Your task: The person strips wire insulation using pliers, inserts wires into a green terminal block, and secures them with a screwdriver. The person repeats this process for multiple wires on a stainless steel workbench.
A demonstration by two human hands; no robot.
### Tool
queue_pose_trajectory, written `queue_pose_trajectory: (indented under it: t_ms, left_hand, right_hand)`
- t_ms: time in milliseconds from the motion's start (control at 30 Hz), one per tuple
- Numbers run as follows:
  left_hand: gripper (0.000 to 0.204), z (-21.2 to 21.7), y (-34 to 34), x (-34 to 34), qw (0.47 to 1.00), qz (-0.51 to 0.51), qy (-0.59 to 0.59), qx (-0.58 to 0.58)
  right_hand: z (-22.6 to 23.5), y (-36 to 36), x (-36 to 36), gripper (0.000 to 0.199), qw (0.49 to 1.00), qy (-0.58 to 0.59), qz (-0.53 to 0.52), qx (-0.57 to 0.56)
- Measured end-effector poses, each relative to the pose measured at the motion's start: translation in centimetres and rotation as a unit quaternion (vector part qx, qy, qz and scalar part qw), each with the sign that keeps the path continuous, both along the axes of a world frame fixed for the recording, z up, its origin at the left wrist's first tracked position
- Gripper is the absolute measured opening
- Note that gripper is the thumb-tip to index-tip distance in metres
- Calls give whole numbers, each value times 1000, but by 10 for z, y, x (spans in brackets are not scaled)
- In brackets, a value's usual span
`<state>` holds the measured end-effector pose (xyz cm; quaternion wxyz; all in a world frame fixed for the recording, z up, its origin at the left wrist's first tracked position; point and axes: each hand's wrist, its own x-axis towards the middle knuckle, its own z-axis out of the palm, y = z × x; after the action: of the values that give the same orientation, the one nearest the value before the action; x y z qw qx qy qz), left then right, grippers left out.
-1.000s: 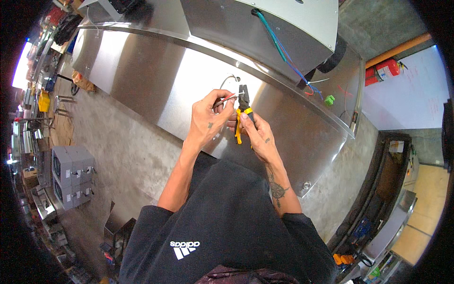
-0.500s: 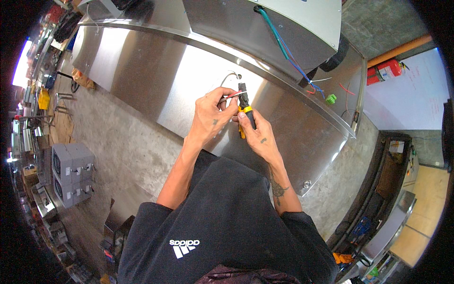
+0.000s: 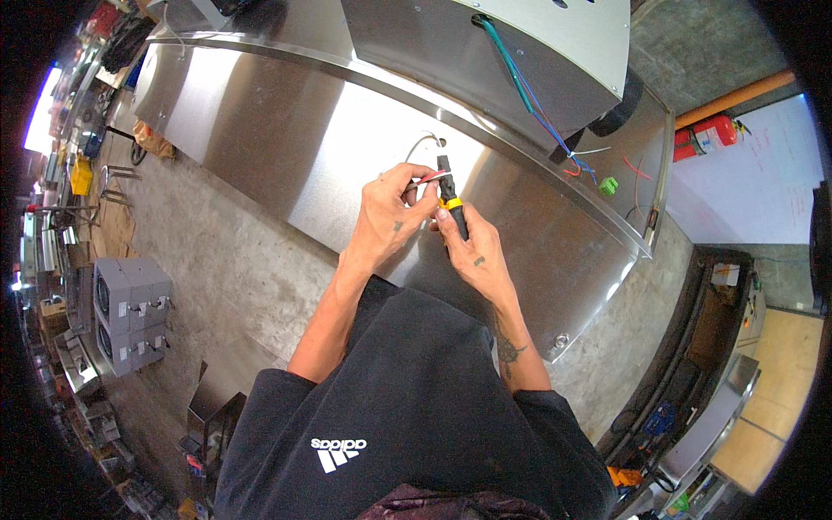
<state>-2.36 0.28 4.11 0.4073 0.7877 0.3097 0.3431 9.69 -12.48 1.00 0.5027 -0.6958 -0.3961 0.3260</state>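
My left hand (image 3: 390,208) pinches a grey cable (image 3: 419,141) that comes out of a hole in the stainless steel panel (image 3: 364,130). Its thin red and white wires (image 3: 428,177) stick out past the fingertips toward the tool. In my right hand (image 3: 472,250) is a wire stripper (image 3: 447,186) with black and yellow handles, its fingers wrapped round them. The dark jaws point away from me, and the wire ends lie across them. Whether the jaws have closed on the wires is too small to tell.
Beyond the panel's raised edge stands a grey metal box (image 3: 494,69) with green and blue wires (image 3: 520,82) hanging out. A green connector (image 3: 607,185) and loose red wire lie to its right. A fire extinguisher (image 3: 706,137) is at far right; grey boxes (image 3: 130,303) stand on the floor at left.
The stripper's handles have come together; the yellow handle that showed below my right hand is now hidden. My left hand stays at the jaws with the wires.
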Motion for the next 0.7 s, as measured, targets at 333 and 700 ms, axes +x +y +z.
queue_pose_trajectory:
  t_ms: [333, 700]
  left_hand:
    - [17, -1, -1, 0, 999, -7, -17, 27]
    - [19, -8, 1, -4, 999, 2, -20, 35]
  right_hand:
    - [9, 0, 1, 46, 1000, -11, 15, -17]
    - [8, 2, -2, 40, 995, -75, 16, -55]
